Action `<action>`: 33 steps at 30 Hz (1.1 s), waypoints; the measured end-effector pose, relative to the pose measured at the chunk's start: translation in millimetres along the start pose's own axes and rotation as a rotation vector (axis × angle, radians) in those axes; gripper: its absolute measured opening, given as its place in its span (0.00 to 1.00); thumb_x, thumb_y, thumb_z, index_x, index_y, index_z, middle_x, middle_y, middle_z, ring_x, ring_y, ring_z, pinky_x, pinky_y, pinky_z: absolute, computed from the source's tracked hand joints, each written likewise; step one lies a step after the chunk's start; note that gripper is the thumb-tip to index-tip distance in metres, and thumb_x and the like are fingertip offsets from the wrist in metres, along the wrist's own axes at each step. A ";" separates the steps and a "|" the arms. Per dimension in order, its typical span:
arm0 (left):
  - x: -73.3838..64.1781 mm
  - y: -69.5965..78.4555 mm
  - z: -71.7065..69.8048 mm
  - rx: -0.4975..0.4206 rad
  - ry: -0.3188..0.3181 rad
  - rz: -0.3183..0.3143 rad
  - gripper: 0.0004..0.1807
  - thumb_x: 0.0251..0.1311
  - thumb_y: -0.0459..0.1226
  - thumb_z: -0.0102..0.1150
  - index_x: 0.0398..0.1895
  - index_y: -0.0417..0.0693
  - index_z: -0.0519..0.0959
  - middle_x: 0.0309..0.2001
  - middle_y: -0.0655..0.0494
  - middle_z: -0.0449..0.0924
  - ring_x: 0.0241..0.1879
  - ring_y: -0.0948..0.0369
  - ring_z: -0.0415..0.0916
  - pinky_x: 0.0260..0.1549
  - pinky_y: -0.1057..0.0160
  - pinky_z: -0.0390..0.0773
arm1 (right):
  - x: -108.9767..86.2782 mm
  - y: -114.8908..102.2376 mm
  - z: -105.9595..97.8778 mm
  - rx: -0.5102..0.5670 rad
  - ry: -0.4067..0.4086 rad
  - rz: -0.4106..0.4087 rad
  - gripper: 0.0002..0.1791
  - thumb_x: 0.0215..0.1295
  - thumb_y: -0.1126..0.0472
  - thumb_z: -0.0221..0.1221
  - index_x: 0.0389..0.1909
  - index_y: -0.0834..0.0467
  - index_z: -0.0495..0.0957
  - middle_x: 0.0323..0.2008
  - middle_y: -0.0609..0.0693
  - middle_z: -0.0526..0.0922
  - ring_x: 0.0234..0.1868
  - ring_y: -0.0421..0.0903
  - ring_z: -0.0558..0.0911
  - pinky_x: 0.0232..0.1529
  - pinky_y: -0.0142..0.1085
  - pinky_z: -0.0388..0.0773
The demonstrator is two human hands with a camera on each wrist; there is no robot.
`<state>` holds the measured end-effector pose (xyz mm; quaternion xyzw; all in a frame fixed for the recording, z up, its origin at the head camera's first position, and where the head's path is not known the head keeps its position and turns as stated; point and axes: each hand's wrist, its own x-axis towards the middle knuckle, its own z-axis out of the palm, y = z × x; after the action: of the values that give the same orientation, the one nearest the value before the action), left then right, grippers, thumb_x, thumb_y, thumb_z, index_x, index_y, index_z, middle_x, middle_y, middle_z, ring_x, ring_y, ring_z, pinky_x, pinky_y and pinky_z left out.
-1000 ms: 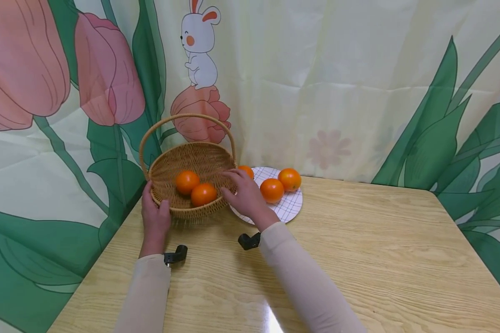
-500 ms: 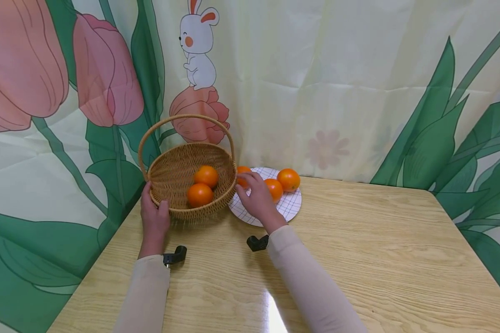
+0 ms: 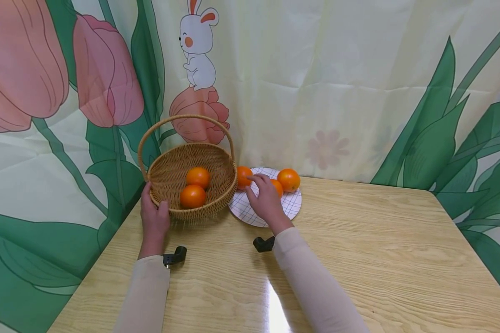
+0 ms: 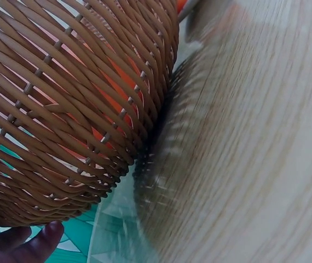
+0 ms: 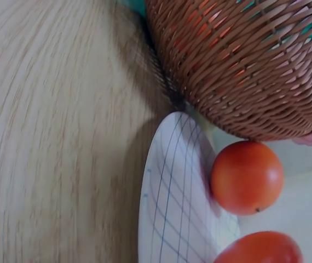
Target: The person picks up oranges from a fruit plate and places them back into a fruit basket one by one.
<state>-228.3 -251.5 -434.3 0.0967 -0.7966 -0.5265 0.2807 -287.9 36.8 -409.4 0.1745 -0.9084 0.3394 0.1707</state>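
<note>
A wicker basket (image 3: 216, 203) with a tall arched handle stands tilted toward me at the table's left. Two oranges (image 3: 198, 177) lie together inside it. My left hand (image 3: 155, 217) grips the basket's left rim; its fingertips (image 4: 44, 241) show beside the woven wall in the left wrist view. Over a white checked plate (image 3: 250, 217) hovers my right hand (image 3: 268, 201), fingers loosely bent and holding nothing. Its fingertips are close to the plate's left orange (image 3: 243, 177); contact cannot be told. Another orange (image 3: 277, 187) is partly behind the hand, and a third (image 3: 289, 180) sits farther right.
The plate stands right beside the basket, and in the right wrist view an orange (image 5: 247, 178) is close to the woven side. Behind the wooden table (image 3: 379, 249) hangs a printed curtain (image 3: 337, 92). Each wrist bears a small black camera mount (image 3: 264, 244).
My right hand has moved from the basket's right rim rightward over the plate. The two oranges in the basket rolled right, then partly back left. My left hand keeps its grip.
</note>
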 end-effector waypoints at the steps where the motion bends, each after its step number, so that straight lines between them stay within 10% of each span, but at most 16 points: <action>1: 0.0 -0.2 -0.1 -0.001 -0.001 -0.001 0.35 0.56 0.32 0.41 0.69 0.54 0.49 0.69 0.54 0.50 0.65 0.52 0.54 0.60 0.46 0.59 | 0.1 1.3 0.2 -0.004 -0.004 0.009 0.21 0.62 0.51 0.52 0.55 0.52 0.72 0.57 0.51 0.69 0.57 0.50 0.70 0.57 0.44 0.70; 33: -0.3 0.1 -0.5 0.004 -0.016 -0.027 0.35 0.56 0.33 0.40 0.69 0.58 0.48 0.69 0.57 0.49 0.65 0.54 0.54 0.61 0.46 0.59 | -4.3 29.3 -6.2 -0.113 -0.043 0.142 0.27 0.57 0.55 0.58 0.59 0.52 0.67 0.63 0.55 0.61 0.63 0.54 0.61 0.63 0.49 0.60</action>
<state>-227.8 -251.7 -434.1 0.1039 -0.7986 -0.5293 0.2670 -295.6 62.7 -423.1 0.1071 -0.9397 0.2949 0.1361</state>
